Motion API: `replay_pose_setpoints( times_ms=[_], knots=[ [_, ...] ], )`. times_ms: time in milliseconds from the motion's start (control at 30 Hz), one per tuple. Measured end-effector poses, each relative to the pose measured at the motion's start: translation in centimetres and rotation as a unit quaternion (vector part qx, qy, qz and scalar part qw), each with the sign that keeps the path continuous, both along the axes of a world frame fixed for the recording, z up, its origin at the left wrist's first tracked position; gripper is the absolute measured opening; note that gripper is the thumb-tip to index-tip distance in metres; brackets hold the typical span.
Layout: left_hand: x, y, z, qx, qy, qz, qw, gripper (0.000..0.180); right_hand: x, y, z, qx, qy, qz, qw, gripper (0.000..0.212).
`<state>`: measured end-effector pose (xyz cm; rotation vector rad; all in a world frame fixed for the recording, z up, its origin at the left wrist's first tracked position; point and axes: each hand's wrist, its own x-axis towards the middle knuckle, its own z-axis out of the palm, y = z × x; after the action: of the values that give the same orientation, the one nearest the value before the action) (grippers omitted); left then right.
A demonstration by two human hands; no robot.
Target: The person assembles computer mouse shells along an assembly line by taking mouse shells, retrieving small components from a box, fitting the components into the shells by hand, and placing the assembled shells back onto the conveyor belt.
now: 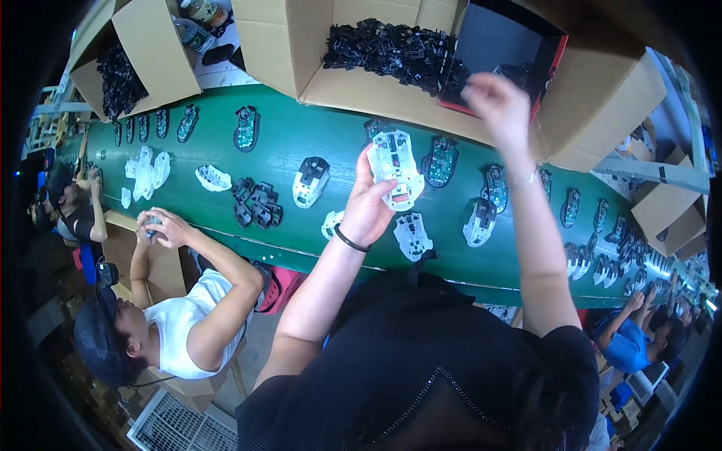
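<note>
White plastic shell (395,167), contoured, pierced with openings, held up over the smooth green worktop (335,134), between far and near edges. I see the left hand (368,204) gripping it, thumb across its face. Right hand (498,107) blurred beyond the far edge, before a red-rimmed black box (492,30); fingers look bent, I can't tell if they hold anything. Along that edge, a brown cardboard carton (368,89) with a jagged heap of small black parts (387,52).
</note>
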<state>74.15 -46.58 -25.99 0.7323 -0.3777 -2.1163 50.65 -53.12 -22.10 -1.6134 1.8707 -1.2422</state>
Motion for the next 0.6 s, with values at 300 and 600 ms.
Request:
replay_pose_setpoints(
  times_ms=[300,600],
  knots=[
    [-0.7,3.3,1.2,0.092,0.07,0.021,0.993,0.042,10.9,12.2,3.2,-0.083,0.094,0.046,0.991,0.018],
    [0.9,5.4,2.1,0.006,0.105,-0.039,0.994,0.056,11.4,14.6,5.4,0.075,-0.181,0.102,0.975,0.039]
  ],
)
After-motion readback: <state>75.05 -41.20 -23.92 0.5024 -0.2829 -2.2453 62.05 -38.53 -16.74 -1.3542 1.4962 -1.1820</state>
